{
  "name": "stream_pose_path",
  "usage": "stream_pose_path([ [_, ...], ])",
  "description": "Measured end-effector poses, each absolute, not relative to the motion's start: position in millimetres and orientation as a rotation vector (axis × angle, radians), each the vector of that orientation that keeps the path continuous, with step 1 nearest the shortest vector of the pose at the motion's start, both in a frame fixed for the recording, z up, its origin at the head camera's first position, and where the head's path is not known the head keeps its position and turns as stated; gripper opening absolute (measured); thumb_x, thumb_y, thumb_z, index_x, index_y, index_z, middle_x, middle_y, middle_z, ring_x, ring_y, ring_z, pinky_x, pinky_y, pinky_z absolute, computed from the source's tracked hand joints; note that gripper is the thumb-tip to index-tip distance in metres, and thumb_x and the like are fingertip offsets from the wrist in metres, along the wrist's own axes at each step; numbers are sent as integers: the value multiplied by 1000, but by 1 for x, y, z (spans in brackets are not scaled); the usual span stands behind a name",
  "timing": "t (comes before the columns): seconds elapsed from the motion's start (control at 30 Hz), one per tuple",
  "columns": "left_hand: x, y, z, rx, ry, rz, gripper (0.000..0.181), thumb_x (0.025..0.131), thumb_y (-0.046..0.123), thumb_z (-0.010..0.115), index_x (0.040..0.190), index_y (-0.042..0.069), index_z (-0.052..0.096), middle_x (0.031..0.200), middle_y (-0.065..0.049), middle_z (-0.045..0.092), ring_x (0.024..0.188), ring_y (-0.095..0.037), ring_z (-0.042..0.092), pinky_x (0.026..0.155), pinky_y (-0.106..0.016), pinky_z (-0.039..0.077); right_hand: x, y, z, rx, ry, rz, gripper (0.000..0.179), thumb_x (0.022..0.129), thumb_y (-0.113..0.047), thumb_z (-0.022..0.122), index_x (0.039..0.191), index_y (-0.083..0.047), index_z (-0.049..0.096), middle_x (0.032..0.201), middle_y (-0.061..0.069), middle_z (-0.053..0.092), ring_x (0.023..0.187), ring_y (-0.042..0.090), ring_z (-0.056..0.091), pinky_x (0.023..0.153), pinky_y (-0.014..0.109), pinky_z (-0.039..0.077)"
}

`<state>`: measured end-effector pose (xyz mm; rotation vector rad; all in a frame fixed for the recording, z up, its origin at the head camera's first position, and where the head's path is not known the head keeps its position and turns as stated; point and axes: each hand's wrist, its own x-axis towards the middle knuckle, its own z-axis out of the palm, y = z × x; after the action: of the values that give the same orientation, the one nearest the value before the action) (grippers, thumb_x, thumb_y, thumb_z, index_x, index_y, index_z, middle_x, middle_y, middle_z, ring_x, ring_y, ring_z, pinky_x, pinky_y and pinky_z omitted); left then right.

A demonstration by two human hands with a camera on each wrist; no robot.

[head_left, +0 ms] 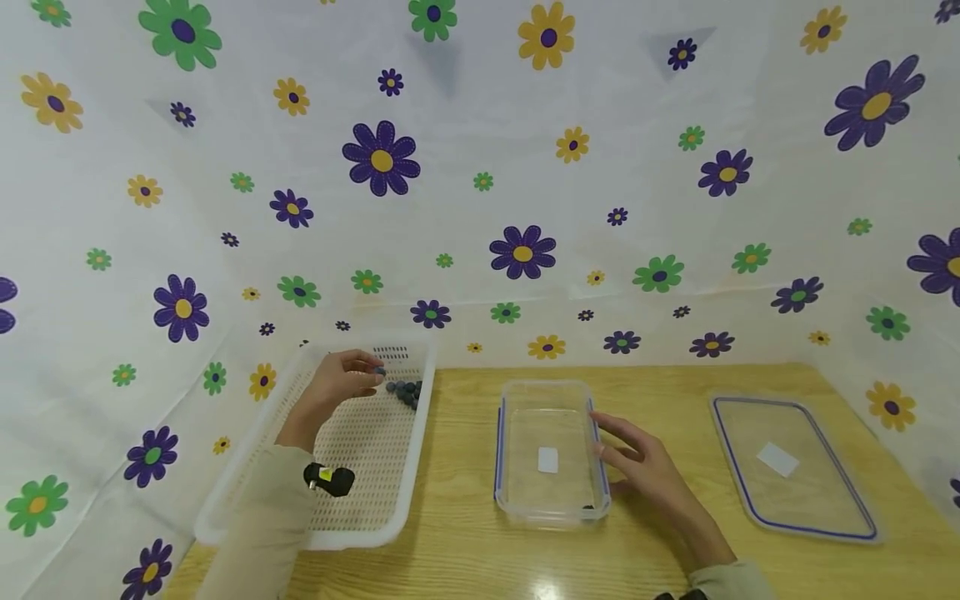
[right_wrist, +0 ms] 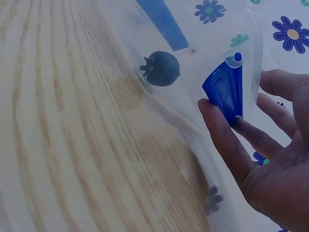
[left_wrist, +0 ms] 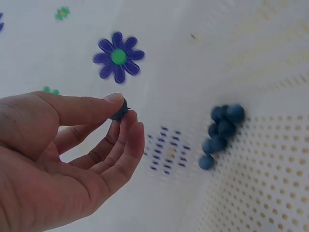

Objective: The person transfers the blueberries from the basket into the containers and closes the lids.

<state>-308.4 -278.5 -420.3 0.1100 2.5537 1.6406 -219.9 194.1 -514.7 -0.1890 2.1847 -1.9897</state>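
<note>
My left hand [head_left: 341, 385] is over the far part of a white perforated basket [head_left: 429, 400]. Between thumb and fingertips it pinches a blueberry [left_wrist: 120, 110]. A small cluster of blueberries [left_wrist: 224, 128] lies in the basket's far right corner, just right of that hand. My right hand [head_left: 645, 467] touches the right side of a clear plastic container [head_left: 551, 514], its fingers fairly straight against the blue side clip [right_wrist: 226, 92]. Inside the container, a dark blueberry [right_wrist: 162, 68] sits by the near right corner, seen through the wall in the right wrist view.
A clear lid [head_left: 795, 471] with a blue seal lies flat on the wooden table [head_left: 465, 467], right of the container. Flower-printed white sheeting [head_left: 480, 217] rises behind the table and at both sides. The basket stands at the left.
</note>
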Motion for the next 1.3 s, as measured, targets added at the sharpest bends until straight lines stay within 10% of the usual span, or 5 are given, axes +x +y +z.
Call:
stream_pose_path([
  [0.7,-232,-196,-371,468,2486,2087,28,94,1,73,120,-6,64,116,-21,63,100,-24,68,83,-31,60,-218,197,-511,-227,2159,-1981,59,103,-24,65,157,-13,42,166,18,27,141,56,35,80,50,61],
  [1.3,-219,-100,-426,432,2210,2553,25,91,-11,69,116,-9,66,111,-20,65,100,-29,67,81,-29,60,-215,196,-512,-216,2125,-2019,56,104,-21,62,156,-12,43,165,20,28,139,58,37,77,51,61],
])
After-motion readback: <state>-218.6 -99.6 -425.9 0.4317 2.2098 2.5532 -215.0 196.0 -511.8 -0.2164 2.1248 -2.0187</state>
